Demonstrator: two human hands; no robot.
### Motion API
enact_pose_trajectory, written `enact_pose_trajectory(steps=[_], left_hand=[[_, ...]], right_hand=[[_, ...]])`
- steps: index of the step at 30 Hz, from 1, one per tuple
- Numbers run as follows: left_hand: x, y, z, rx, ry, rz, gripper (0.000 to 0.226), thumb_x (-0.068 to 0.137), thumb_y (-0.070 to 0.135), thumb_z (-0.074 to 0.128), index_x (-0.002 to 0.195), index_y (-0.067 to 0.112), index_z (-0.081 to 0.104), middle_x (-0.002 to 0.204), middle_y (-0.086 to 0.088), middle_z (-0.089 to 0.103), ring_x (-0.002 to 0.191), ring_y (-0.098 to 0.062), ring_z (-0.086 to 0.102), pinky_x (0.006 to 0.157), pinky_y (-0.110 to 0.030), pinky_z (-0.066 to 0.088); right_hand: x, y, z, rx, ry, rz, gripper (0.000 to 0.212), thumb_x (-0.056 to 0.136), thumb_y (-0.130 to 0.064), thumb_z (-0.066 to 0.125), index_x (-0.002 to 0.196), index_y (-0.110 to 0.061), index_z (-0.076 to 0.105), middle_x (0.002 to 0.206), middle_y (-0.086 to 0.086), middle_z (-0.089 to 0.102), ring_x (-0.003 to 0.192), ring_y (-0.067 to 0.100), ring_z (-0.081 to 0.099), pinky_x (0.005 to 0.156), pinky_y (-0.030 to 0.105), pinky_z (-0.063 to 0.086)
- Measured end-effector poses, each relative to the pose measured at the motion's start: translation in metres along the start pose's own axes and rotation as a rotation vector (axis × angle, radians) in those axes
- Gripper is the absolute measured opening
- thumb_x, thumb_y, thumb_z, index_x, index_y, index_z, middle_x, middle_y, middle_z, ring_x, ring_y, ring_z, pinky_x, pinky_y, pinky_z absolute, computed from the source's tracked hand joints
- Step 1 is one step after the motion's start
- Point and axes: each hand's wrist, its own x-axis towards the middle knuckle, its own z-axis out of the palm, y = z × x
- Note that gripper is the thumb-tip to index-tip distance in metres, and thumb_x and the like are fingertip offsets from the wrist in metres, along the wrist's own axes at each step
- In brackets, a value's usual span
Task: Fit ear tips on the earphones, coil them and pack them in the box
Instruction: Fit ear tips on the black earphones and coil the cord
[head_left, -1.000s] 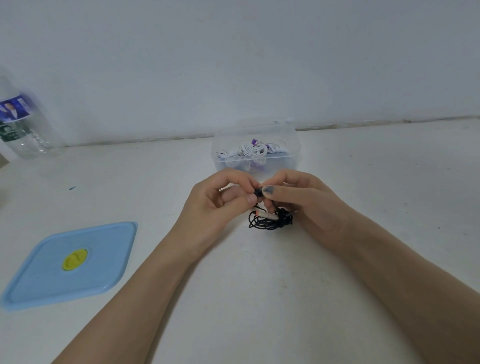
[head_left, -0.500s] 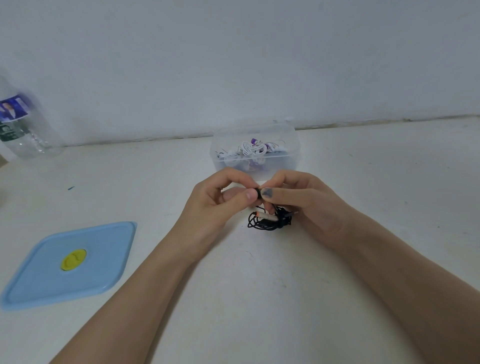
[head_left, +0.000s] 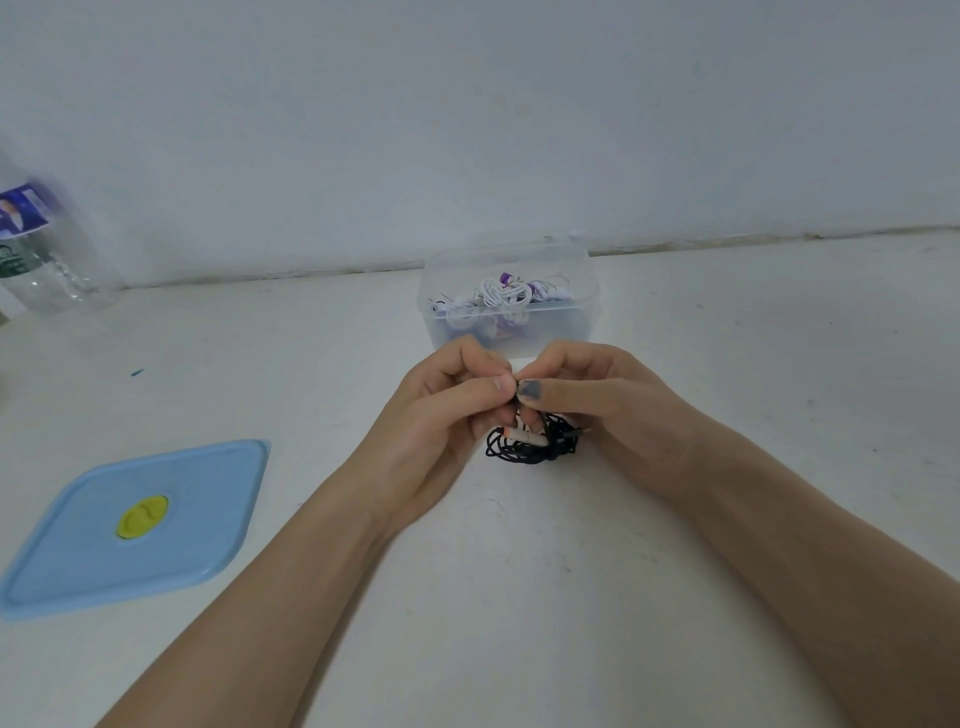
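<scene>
The earbud (head_left: 517, 391) was almost hidden between pinching fingertips (head_left: 500, 385); the bottle (head_left: 36, 249), at ten o'clock, was blurred and cropped.

The left hand (head_left: 447, 410) and right hand (head_left: 597, 400) have drawn together, thumbs now meeting.

The scene is lit evenly by soft, diffuse light of a cool, bluish cast; no single source can be made out. Only faint, soft-edged shadows are thrown on the pale white desk (head_left: 519, 597), chiefly beneath the two forearms. No harsh glare is seen. Wide-angle distortion is evident: the line where desk meets wall is bowed. The clear plastic bottle with a blue label (head_left: 36, 249) at the left edge is smeared and out of focus, while the centre is rendered fairly sharp.
</scene>
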Motion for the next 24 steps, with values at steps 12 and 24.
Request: enact_pose_trajectory(steps=[12,24], left_hand=[[-0.0015,-0.0026,-0.0012,0.185,0.014,0.135,0.007,0.089,-0.001,0.060,0.091,0.004,0.055,0.083,-0.004,0.062,0.071,-0.027,0.064,0.075,-0.034,0.053],[-0.0002,-0.0077,0.0026,0.435,0.023,0.402,0.014,0.091,-0.010,0.062,0.095,0.003,0.059,0.089,0.002,0.057,0.072,-0.019,0.071,0.073,-0.035,0.060]], right_hand=[[0.0029,0.0049,-0.0057,0.057,-0.053,0.024,0.008,0.086,-0.001,0.063,0.082,-0.003,0.069,0.074,0.014,0.065,0.079,0.027,0.063,0.071,0.028,0.051],[0.0036,0.0015,-0.0062,0.069,-0.004,0.065,0.022,0.083,-0.004,0.058,0.074,-0.015,0.075,0.067,0.009,0.063,0.068,0.019,0.061,0.066,0.022,0.050]])
